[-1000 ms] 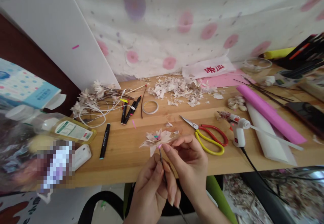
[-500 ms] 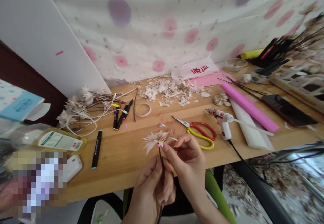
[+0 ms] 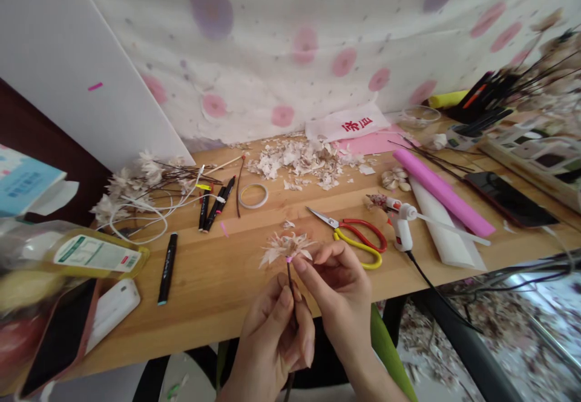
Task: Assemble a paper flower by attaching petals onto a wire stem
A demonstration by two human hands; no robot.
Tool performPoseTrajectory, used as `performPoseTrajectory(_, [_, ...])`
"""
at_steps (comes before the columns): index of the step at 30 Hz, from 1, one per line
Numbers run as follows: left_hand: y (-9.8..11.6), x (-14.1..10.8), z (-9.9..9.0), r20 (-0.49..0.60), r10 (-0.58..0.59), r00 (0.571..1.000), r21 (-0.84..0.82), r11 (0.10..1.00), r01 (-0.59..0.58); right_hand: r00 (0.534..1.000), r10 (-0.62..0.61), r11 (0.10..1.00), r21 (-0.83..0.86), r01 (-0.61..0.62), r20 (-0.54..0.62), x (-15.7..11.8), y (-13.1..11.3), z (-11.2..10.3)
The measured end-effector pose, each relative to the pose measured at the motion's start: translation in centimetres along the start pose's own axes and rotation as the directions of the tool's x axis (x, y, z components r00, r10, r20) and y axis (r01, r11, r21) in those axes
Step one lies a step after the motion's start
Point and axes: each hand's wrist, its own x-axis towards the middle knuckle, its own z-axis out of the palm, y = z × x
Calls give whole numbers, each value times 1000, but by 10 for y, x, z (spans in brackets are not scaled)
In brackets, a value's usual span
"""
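A pale, many-petalled flower [image 3: 287,247] faces up above the front of the wooden table, with a bit of pink at its base. Its thin dark stem [image 3: 290,275] runs down through my left hand [image 3: 276,329], whose thumb and fingers pinch it below the bloom. My right hand [image 3: 338,287] is at the flower's right side, fingers curled and thumb tip by the pink base; whether it grips a petal is too small to tell. Scissors [image 3: 354,235] with red and yellow handles lie just beyond my right hand. A white glue gun [image 3: 402,226] stands to their right.
Loose petals [image 3: 299,161] are heaped at the back. Markers [image 3: 167,269], a tape roll [image 3: 253,196], white cables and a bottle [image 3: 97,255] lie left. A pink roll [image 3: 442,193], a dark phone [image 3: 511,199] and a paint tray [image 3: 540,154] are on the right.
The flower has turned and tipped slightly, showing more of its petals. My right fingers have shifted a little at its right side. The view has moved slightly.
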Motion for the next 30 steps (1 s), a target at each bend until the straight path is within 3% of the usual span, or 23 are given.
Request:
performPoseTrajectory(8, [0,1,-6,54,30,998,-60,998,-27,999,40,998,45,-41,36,4,-6,4])
performPoseTrajectory(16, [4,1,-12,103,-31,994,-137,990,46,989,135,985,99,-141,63,8,-6,7])
performPoseTrajectory(22, [13,4,-6,85,-114,990,-214,968,130,933,322,930,131,-343,158,12,3,0])
performPoseTrajectory(30, [16,16,-3,101,-205,973,-388,893,229,868,437,881,82,-466,235,17,6,-4])
